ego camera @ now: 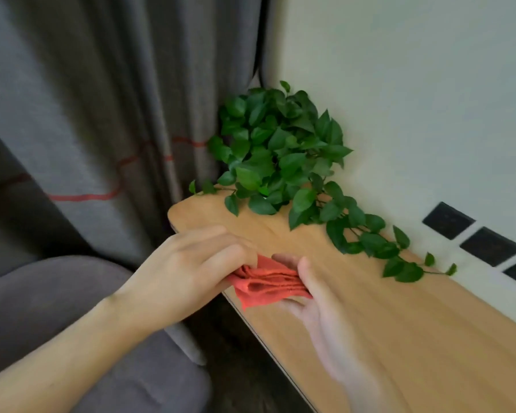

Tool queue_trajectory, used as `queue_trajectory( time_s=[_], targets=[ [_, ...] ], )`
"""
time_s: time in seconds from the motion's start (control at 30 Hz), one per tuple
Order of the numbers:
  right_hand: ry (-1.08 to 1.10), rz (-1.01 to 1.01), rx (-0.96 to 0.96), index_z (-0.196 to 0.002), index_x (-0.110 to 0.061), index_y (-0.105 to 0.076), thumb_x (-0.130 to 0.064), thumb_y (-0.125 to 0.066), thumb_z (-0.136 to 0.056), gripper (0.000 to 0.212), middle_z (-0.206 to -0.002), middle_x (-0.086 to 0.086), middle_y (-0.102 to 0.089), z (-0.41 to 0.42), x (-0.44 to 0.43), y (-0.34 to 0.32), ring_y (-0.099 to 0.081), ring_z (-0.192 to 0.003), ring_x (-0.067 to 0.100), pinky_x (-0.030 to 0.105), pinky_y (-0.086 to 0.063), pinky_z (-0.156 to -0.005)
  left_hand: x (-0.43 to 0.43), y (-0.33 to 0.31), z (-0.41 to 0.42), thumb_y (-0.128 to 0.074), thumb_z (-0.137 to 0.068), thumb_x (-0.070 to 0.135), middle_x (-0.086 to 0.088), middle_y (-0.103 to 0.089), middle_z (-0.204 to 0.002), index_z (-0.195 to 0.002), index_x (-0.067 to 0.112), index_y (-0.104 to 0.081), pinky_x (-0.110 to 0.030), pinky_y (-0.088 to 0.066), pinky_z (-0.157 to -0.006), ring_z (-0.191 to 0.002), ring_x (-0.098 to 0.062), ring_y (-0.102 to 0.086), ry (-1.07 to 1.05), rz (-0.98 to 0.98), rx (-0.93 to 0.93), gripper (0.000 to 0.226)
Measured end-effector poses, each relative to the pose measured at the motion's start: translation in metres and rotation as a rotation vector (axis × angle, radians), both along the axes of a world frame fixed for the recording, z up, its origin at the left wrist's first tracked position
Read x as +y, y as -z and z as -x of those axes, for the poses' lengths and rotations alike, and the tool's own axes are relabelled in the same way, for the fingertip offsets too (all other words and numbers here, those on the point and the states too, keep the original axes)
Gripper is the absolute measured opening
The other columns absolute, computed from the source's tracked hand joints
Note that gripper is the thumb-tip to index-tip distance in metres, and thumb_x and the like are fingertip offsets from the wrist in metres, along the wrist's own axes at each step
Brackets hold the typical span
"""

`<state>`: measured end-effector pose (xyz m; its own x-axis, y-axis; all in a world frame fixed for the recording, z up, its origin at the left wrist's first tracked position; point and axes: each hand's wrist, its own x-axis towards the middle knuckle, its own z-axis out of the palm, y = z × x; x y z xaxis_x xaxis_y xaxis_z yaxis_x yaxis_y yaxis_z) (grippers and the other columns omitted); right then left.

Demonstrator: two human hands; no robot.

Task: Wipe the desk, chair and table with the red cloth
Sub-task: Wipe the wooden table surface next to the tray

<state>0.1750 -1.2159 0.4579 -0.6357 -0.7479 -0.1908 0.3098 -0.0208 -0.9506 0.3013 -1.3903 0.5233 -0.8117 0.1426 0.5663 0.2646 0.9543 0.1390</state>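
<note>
Above the near-left edge of the wooden desk [370,308], your two hands meet around the red cloth [268,284], which is folded into several layers and held between them, a little over the desk edge. Your left hand [191,272] comes in from the left, its fingers curled down and pinching the left end of the cloth. Your right hand [313,296] comes from the near side, palm turned up, with the cloth lying on the fingers and the thumb pressed on top of its right part, so both hands are closed on the cloth. I cannot tell if the cloth touches the desk surface. At the far end of the desk, in the corner by the pale wall [414,84], stands a leafy green plant [283,156]; its vines trail to the right along the wall side of the desk. On the wall, to the right, there are dark square sockets [447,220]. To the left hangs a grey curtain [102,99] with a thin red line, and near you on the left is a grey chair [57,293].
</note>
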Motion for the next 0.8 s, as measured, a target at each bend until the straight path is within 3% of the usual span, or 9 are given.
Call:
queue_trajectory(
  time_s=[0.1, 0.17, 0.27, 0.33, 0.43, 0.5, 0.57, 0.67, 0.8],
  targets=[
    [-0.010, 0.011, -0.077, -0.116, -0.014, -0.074, -0.054, -0.052, -0.094, 0.051, -0.122, 0.014, -0.073, -0.004, 0.029, -0.019, -0.068, -0.116, 0.028, 0.046, -0.057, -0.096, 0.022, 0.002, 0.013, -0.058, -0.098, 0.020, 0.002, -0.073, -0.105, -0.104, 0.021, -0.055, -0.038, -0.053, -0.068, -0.081, -0.023, -0.066, 0.056, -0.108, 0.036, 0.006],
    [0.032, 0.027, -0.127, -0.117, -0.011, -0.074, -0.049, -0.051, -0.096, 0.049, -0.127, 0.015, -0.070, -0.008, 0.050, -0.028, -0.065, -0.121, 0.026, 0.043, -0.055, -0.100, 0.042, 0.007, 0.019, -0.063, -0.091, 0.014, 0.002, -0.072, -0.103, -0.103, 0.023, -0.056, -0.038, -0.052, -0.072, -0.087, -0.021, -0.066, 0.096, -0.287, 0.042, 0.016],
    [0.167, -0.036, -0.095, -0.125, -0.009, -0.067, -0.046, -0.062, -0.091, 0.050, -0.130, 0.013, -0.067, -0.021, 0.084, -0.038, -0.059, -0.128, 0.021, 0.041, -0.041, -0.114, 0.073, 0.015, 0.023, -0.070, -0.083, 0.001, -0.002, -0.072, -0.099, -0.100, 0.023, -0.057, -0.041, -0.051, -0.074, -0.090, -0.023, -0.066, 0.216, -0.501, 0.006, 0.031],
    [0.265, -0.072, -0.008, -0.119, -0.011, -0.070, -0.045, -0.069, -0.088, 0.046, -0.125, 0.014, -0.068, -0.035, 0.108, -0.044, -0.062, -0.121, 0.022, 0.039, -0.045, -0.108, 0.092, 0.017, 0.026, -0.075, -0.080, 0.001, 0.000, -0.073, -0.103, -0.098, 0.022, -0.057, -0.041, -0.052, -0.078, -0.097, -0.021, -0.066, 0.351, -0.549, -0.044, 0.033],
    [0.427, -0.128, 0.112, -0.105, -0.016, -0.077, -0.036, -0.075, -0.084, 0.029, -0.113, 0.002, -0.075, -0.058, 0.144, -0.050, -0.069, -0.105, 0.018, 0.029, -0.056, -0.083, 0.118, 0.022, 0.033, -0.074, -0.080, 0.011, 0.012, -0.070, -0.117, -0.094, 0.025, -0.057, -0.038, -0.049, -0.091, -0.114, -0.011, -0.061, 0.531, -0.529, -0.153, 0.026],
    [0.546, -0.156, 0.158, -0.101, -0.020, -0.079, -0.019, -0.074, -0.085, 0.017, -0.113, -0.009, -0.076, -0.071, 0.172, -0.049, -0.071, -0.105, 0.014, 0.024, -0.056, -0.077, 0.139, 0.027, 0.038, -0.072, -0.076, 0.014, 0.017, -0.065, -0.126, -0.091, 0.029, -0.056, -0.036, -0.044, -0.103, -0.129, -0.008, -0.052, 0.588, -0.484, -0.230, 0.026],
    [0.651, -0.186, 0.200, -0.100, -0.025, -0.080, -0.001, -0.066, -0.090, 0.030, -0.112, -0.015, -0.076, -0.085, 0.204, -0.046, -0.071, -0.103, 0.008, 0.019, -0.057, -0.074, 0.168, 0.033, 0.041, -0.072, -0.075, 0.020, 0.021, -0.056, -0.140, -0.089, 0.034, -0.055, -0.031, -0.028, -0.116, -0.143, -0.006, -0.035, 0.625, -0.401, -0.292, 0.026],
    [0.778, -0.190, 0.214, -0.102, -0.023, -0.080, 0.007, -0.061, -0.092, 0.037, -0.123, -0.013, -0.072, -0.108, 0.257, -0.047, -0.068, -0.112, 0.008, 0.027, -0.059, -0.084, 0.223, 0.043, 0.041, -0.072, -0.079, 0.028, 0.031, -0.037, -0.151, -0.095, 0.041, -0.049, -0.021, -0.011, -0.120, -0.150, 0.001, -0.015, 0.665, -0.344, -0.363, 0.030],
    [0.869, -0.237, 0.198, -0.102, -0.024, -0.080, 0.002, -0.064, -0.093, 0.032, -0.125, -0.013, -0.070, -0.135, 0.336, -0.040, -0.065, -0.118, 0.008, 0.036, -0.054, -0.102, 0.301, 0.051, 0.044, -0.069, -0.089, 0.017, 0.047, -0.043, -0.130, -0.129, 0.060, -0.041, -0.012, -0.034, -0.101, -0.128, 0.011, -0.041, 0.709, -0.348, -0.491, 0.065]
  ],
)
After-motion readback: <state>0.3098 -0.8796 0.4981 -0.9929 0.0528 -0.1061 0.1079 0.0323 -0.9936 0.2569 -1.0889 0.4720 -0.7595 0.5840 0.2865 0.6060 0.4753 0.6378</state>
